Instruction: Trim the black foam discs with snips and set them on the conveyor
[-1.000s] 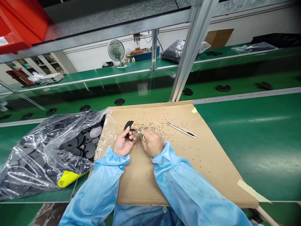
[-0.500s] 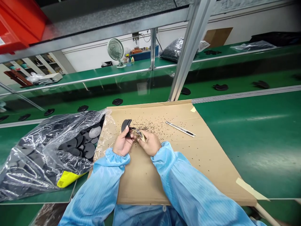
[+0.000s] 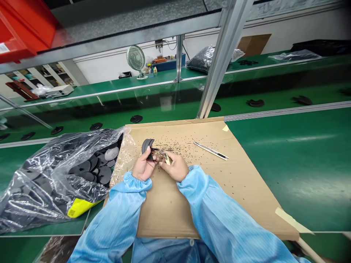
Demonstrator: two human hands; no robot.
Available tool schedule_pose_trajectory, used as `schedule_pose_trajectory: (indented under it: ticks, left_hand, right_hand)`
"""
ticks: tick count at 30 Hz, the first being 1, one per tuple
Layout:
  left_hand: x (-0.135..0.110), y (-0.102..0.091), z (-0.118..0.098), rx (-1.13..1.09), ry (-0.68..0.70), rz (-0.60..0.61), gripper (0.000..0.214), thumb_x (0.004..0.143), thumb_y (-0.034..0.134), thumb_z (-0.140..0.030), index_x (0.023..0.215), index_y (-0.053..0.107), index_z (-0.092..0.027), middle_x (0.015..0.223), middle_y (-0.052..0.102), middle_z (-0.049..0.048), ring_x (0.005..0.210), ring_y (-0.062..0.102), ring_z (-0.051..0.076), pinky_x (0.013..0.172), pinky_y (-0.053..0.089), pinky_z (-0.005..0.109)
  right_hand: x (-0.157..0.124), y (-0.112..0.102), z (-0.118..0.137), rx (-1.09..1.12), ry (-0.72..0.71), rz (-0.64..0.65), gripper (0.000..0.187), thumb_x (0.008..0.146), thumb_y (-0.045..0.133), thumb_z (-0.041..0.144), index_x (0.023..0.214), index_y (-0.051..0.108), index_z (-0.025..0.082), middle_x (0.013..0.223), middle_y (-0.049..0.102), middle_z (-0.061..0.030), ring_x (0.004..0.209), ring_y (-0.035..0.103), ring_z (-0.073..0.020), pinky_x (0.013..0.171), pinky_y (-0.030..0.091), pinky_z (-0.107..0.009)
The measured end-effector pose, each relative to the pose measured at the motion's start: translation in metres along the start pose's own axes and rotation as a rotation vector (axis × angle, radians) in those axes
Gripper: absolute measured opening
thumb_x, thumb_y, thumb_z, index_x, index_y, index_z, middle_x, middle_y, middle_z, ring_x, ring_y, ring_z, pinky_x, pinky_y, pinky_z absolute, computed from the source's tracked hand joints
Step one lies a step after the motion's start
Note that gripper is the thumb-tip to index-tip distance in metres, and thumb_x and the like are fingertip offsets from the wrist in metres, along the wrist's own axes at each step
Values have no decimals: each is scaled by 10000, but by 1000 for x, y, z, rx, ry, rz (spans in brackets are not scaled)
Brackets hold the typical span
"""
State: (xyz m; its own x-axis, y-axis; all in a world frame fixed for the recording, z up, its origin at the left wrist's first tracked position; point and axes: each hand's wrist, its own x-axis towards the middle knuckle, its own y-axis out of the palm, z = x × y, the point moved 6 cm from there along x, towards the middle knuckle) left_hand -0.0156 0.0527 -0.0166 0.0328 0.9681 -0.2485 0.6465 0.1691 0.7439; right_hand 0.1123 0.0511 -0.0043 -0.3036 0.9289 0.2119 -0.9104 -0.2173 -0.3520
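Observation:
My left hand [image 3: 144, 167] is closed around a small stack of curved black plastic pieces [image 3: 147, 146], held upright above the cardboard. A thin dark stem juts from the pieces toward the right. In my right hand [image 3: 176, 166], closed, is a pair of small nippers with metal jaws and a cream-coloured handle [image 3: 167, 159]. The jaws lie just right of the stem's tip; whether they touch it I cannot tell. Many tiny black bits [image 3: 178, 148] lie scattered on the cardboard sheet [image 3: 167, 208] around and beyond both hands.
A utility knife [image 3: 210, 151] lies on the cardboard to the right. At left, a clear plastic bag [image 3: 52, 175] spills black discs [image 3: 105, 174]. Beyond the cardboard, a green conveyor belt [image 3: 175, 109] carries black parts. A metal post [image 3: 223, 54] rises behind it.
The nippers' jaws have shifted slightly right, away from the black pieces. My left hand keeps its hold. Black parts on the belt at right have drifted a little left.

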Motion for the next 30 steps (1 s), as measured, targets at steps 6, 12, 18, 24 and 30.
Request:
schedule_pose_trajectory:
  ticks: [6,12,18,24,30]
  left_hand:
    - [-2,1,1,7,-5,4,147,790,715,-234,884,637,-152,717,581,-7,554,507,66,581,480,234]
    - [-2,2,1,10,-3,-3,168,775,730,-226,892,634,-153,710,581,-10,554,512,65,587,481,236]
    - [-2,0,2,2,-15,1,146,784,719,-224,869,626,-150,709,577,-3,558,509,69,591,484,239]
    - [-2,2,0,-18,-8,-14,112,807,687,-210,875,625,-146,696,563,-3,549,488,69,587,475,238]
    - [1,-3,-3,-39,-28,-46,78,823,588,-124,746,588,-116,675,555,18,522,461,75,514,432,234]
  right_hand:
    - [-7,-7,13,-473,-98,-137,379,791,582,210,1169,605,212,1012,664,-77,913,609,-243,794,483,-330]
    - [-6,-6,9,-548,-101,-135,408,785,573,188,1192,595,212,1007,665,-84,905,613,-253,800,487,-334]
    - [-3,-5,9,-297,-73,-69,270,769,543,153,1004,660,215,900,680,-42,814,607,-209,722,467,-295]
    - [2,3,-9,313,151,36,278,683,657,292,937,647,178,660,579,35,600,513,-132,590,407,-253]
    - [4,9,-22,672,358,114,438,585,755,369,953,623,170,526,461,80,446,377,-93,460,301,-237]
